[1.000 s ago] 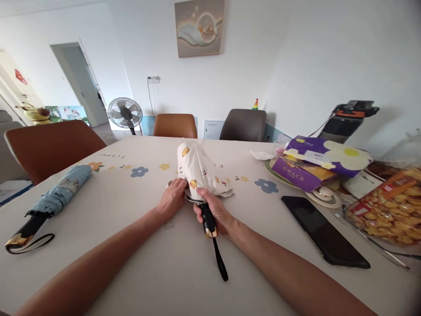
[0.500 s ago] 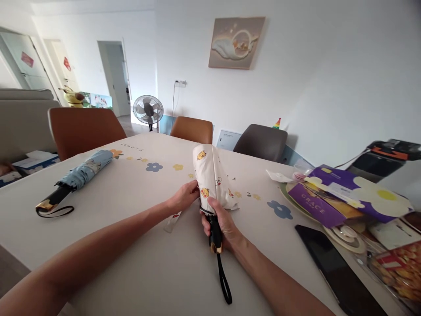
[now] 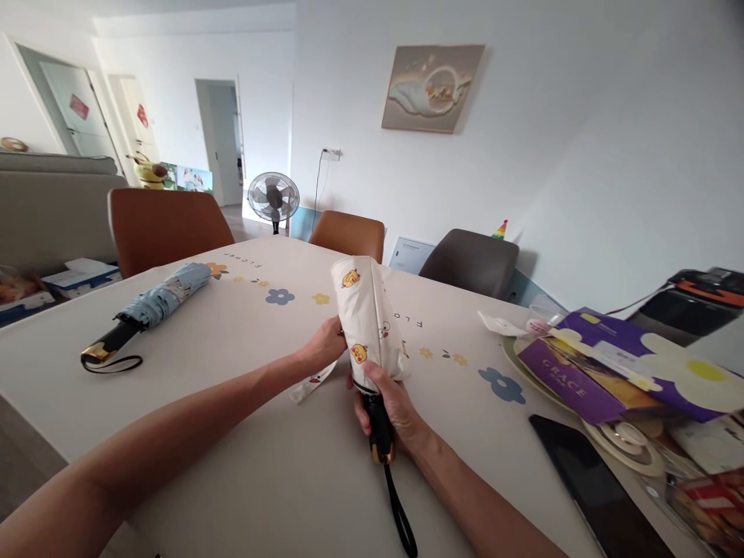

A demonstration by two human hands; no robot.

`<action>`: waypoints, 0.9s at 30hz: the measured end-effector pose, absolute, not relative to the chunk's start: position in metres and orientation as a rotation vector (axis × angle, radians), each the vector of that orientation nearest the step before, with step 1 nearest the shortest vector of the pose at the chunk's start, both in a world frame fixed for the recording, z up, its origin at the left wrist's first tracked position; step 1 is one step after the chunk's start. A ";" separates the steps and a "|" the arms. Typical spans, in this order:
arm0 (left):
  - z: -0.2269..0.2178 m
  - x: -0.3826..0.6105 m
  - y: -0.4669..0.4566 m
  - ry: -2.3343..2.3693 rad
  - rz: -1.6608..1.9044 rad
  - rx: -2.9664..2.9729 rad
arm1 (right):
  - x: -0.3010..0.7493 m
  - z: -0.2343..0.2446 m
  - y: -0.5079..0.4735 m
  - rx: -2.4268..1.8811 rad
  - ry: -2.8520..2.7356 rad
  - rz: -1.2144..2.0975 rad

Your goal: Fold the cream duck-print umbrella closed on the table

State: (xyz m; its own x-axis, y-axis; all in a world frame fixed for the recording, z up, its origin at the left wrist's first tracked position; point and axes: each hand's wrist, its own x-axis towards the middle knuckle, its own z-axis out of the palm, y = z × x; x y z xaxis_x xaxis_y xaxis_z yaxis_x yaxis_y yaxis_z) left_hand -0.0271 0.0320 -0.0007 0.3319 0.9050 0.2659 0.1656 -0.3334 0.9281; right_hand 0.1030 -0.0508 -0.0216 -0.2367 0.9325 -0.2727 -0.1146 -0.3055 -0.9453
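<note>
Umbrella (image 3: 372, 318), white with yellow cartoon prints, sits mid-view over the table (image 3: 249, 480), collapsed, canopy end pointing away; can't tell from here if it touches the tabletop. Right hand (image 3: 390, 399) I log as wrapped around the top of the black handle (image 3: 381, 425), thumb pressed on the lower fabric. Left hand (image 3: 324, 343) is at the canopy's left side, fingers curled in; the tips are partly hidden, so I can't tell what it grips or how far it's closed. White strip (image 3: 309, 384) with a red mark trails just below it. Black wrist loop (image 3: 401, 511) runs from the handle end toward the wearer. Also on my feed: blue umbrella (image 3: 168, 296) folded on the left of the table, well apart; dark phone (image 3: 598, 484) on the right, near a purple box (image 3: 573, 372); fan (image 3: 273, 198) beyond the table.
</note>
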 end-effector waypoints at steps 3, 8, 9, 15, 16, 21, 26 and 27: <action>0.004 -0.026 0.029 0.978 1.025 1.683 | 0.104 -0.019 -0.052 -1.247 -1.068 1.642; 0.000 -0.023 0.023 0.826 0.721 1.182 | 0.108 -0.008 -0.051 -1.160 -0.970 1.688; -0.002 -0.023 0.025 0.780 0.663 1.081 | 0.109 -0.006 -0.050 -1.142 -0.963 1.689; -0.014 -0.025 0.040 0.642 0.704 0.758 | 0.108 -0.001 -0.050 -1.108 -0.988 1.681; -0.015 -0.026 0.042 0.661 0.730 0.733 | 0.107 -0.001 -0.051 -1.117 -0.982 1.672; -0.018 -0.028 0.044 0.814 0.811 0.681 | 0.107 0.004 -0.050 -1.161 -0.906 1.551; -0.018 -0.027 0.045 0.893 0.814 0.673 | 0.109 0.007 -0.049 -1.147 -0.795 1.506; -0.018 -0.026 0.044 0.901 0.802 0.676 | 0.108 0.006 -0.050 -1.145 -0.793 1.525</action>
